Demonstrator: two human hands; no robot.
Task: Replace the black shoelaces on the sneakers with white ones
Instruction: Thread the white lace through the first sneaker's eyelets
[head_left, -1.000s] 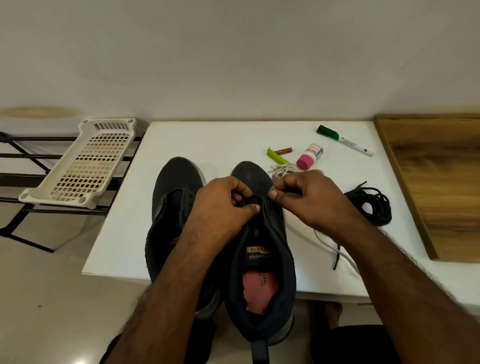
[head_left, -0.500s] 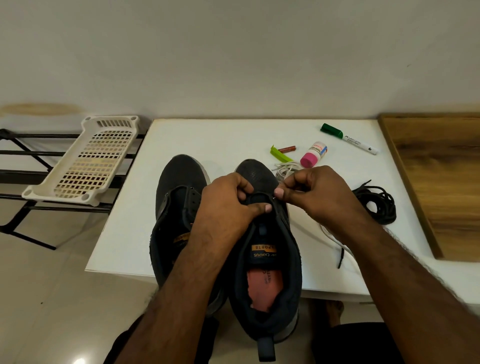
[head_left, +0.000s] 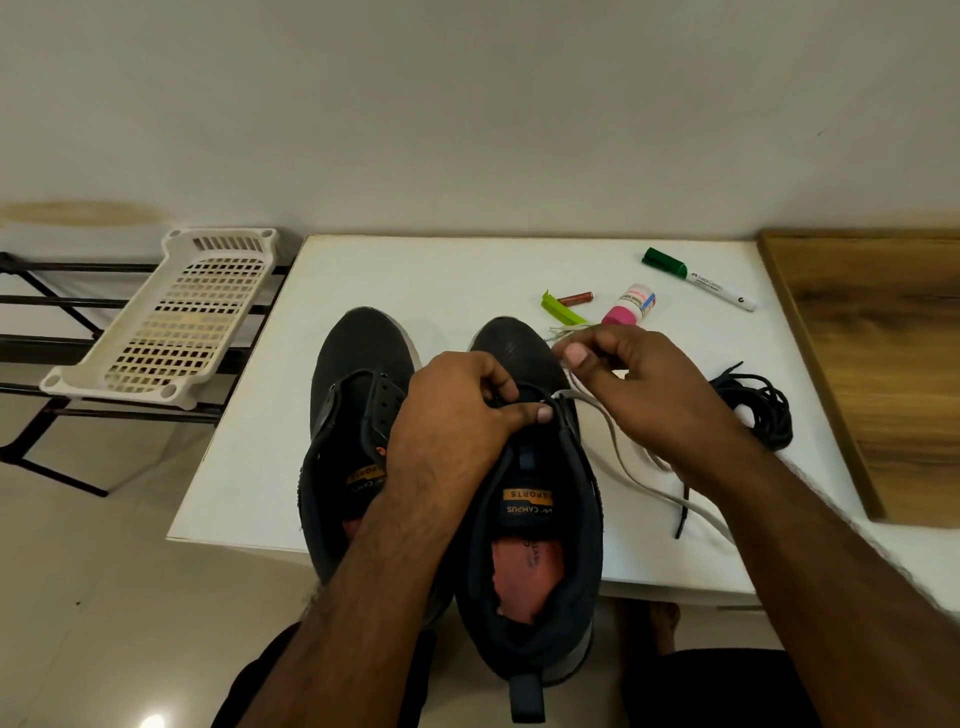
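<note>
The left hand (head_left: 457, 405) holds the right shoe (head_left: 530, 493) by its front lace holes. The right hand (head_left: 639, 379), just beside, pinches the white lace (head_left: 618, 457). The lace runs from the shoe's right side, so that hand is nearer.

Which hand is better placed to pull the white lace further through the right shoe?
The right hand. It already pinches the white lace, which runs out of the eyelet on its side. The left hand grips the shoe at its tongue and steadies it.
</note>
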